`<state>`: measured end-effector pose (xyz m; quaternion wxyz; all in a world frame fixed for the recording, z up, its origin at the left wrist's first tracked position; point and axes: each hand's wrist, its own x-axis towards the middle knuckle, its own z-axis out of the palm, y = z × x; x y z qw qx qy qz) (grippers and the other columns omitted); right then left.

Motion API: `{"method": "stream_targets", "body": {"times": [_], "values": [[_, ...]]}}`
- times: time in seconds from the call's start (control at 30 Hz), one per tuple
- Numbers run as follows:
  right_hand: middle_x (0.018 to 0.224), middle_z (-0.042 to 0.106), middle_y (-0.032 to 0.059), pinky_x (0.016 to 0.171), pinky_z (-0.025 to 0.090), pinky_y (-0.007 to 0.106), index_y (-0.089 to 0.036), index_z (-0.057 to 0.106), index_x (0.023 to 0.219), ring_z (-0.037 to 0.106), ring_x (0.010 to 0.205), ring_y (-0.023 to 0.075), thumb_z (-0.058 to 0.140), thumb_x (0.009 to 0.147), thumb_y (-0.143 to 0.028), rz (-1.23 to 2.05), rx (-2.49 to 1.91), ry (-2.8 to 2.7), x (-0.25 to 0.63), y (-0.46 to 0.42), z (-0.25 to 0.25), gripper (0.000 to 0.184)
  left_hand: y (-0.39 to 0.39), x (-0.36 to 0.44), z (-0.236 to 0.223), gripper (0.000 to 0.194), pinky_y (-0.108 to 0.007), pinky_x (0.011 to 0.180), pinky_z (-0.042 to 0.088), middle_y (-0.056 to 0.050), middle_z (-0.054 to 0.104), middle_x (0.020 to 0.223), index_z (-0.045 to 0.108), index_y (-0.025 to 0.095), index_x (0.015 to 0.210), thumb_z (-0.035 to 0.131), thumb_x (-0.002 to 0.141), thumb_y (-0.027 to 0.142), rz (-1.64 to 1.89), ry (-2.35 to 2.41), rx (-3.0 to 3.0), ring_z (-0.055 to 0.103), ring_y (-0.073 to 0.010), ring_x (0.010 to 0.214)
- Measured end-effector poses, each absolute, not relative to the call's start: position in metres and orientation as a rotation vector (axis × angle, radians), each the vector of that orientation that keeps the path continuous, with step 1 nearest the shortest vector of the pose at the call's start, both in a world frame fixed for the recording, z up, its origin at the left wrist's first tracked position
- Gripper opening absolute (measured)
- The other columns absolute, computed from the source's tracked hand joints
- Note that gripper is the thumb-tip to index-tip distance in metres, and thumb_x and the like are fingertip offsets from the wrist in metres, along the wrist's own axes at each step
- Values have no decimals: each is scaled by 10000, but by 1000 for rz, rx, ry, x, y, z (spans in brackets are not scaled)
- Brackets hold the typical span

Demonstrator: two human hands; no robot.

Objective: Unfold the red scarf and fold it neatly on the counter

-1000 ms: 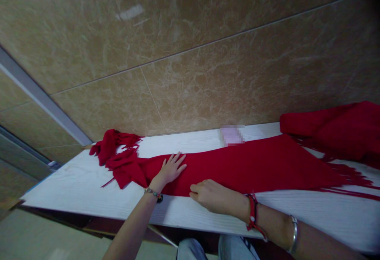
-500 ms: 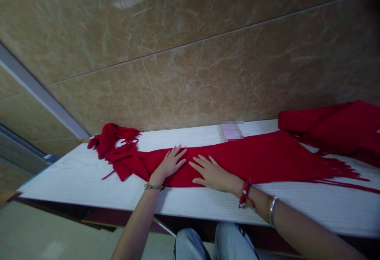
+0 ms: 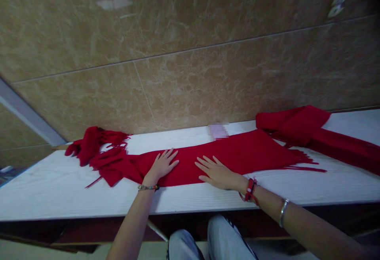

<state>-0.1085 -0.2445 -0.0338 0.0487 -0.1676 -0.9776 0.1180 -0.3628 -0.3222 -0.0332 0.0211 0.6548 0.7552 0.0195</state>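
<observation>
A red fringed scarf (image 3: 190, 157) lies stretched lengthwise along a white board-topped table (image 3: 184, 200). My left hand (image 3: 162, 165) rests flat on its left-middle part, fingers spread. Farther right, my right hand (image 3: 218, 173) also lies flat on the cloth with fingers apart and pointing left. Bare red fabric shows between the two hands, and neither grips it. At the left the scarf cloth is bunched (image 3: 114, 169); tassels hang off its right end (image 3: 299, 159).
Crumpled red fringed cloth (image 3: 90, 143) lies at the left end, and another folded red scarf (image 3: 297, 123) at the right. A blurred pinkish item (image 3: 218, 131) sits by the brown marbled wall (image 3: 190, 85) behind. My knees (image 3: 221, 234) are beneath the front edge.
My hands have spread slightly farther apart on the scarf, the right one moving rightward. The view has turned a little to the right, showing more of the right-hand scarf.
</observation>
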Motion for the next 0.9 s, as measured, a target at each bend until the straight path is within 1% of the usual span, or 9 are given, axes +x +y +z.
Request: {"method": "stream_targets", "body": {"times": [0.2, 0.27, 0.37, 0.47, 0.6, 0.7, 0.77, 0.83, 0.9], "values": [[1417, 239, 117, 1025, 158, 509, -171, 283, 1354, 177, 1298, 276, 323, 873, -463, 275, -602, -2904, -93, -253, -32, 564, -323, -367, -39, 547, -509, 1019, 164, -35, 200, 1442, 262, 303, 1344, 248, 856, 551, 86, 2384, 2015, 179, -259, 1309], [1386, 311, 126, 1027, 187, 469, -157, 356, 1318, 227, 1281, 260, 401, 855, -412, 218, -540, -2867, -96, -259, -28, 530, -320, -369, -40, 534, -500, 1021, 167, -43, 215, 1438, 285, 290, 1337, 248, 864, 534, 112, 2373, 2044, 180, -255, 1309], [1215, 515, 109, 986, 286, 373, -148, 504, 1182, 406, 1159, 207, 487, 825, -293, 110, -311, -2843, -109, -271, -20, 386, -311, -373, -37, 489, -482, 1025, 171, -62, 273, 1417, 356, 260, 1307, 279, 875, 476, 127, 2330, 2106, 196, -256, 1302], [966, 618, 83, 818, 403, 317, -131, 553, 1046, 531, 930, 177, 493, 815, -167, -74, -134, -2843, -125, -283, -15, 241, -295, -377, -28, 459, -470, 1013, 202, -89, 372, 1358, 413, 235, 1270, 360, 855, 423, 156, 2181, 2182, 295, -261, 1254], [789, 609, 64, 605, 408, 300, -110, 546, 950, 543, 732, 173, 460, 814, -74, -292, -41, -2852, -141, -293, -14, 164, -272, -384, -12, 449, -335, 930, 341, -100, 527, 1188, 474, 194, 1218, 470, 792, 339, 231, 2030, 2214, 489, -210, 1060], [806, 606, 65, 576, 390, 302, -111, 531, 965, 531, 717, 178, 473, 822, -98, -338, -66, -2797, -147, -295, -16, 154, -257, -391, -5, 378, -286, 816, 406, -63, 629, 940, 558, 181, 1109, 503, 746, 269, 271, 2006, 2153, 560, -182, 858], [808, 597, 63, 574, 382, 302, -113, 537, 927, 520, 720, 179, 479, 823, -105, -342, -85, -2766, -150, -295, -18, 120, -249, -395, -4, 267, -258, 736, 423, -25, 639, 783, 621, 182, 954, 515, 720, 256, 299, 1986, 2084, 561, -159, 738], [775, 580, 56, 565, 371, 302, -118, 549, 836, 508, 714, 180, 487, 817, -105, -344, -84, -2762, -153, -296, -21, 66, -242, -398, -6, 175, -238, 698, 420, -5, 632, 727, 635, 179, 809, 536, 694, 267, 343, 1967, 2012, 549, -144, 699], [744, 565, 52, 556, 363, 301, -122, 549, 765, 503, 707, 182, 500, 809, -107, -350, -84, -2764, -156, -297, -23, 67, -237, -400, -8, 153, -229, 690, 416, -1, 635, 740, 623, 172, 758, 559, 670, 279, 401, 1944, 1941, 546, -138, 708]]}}
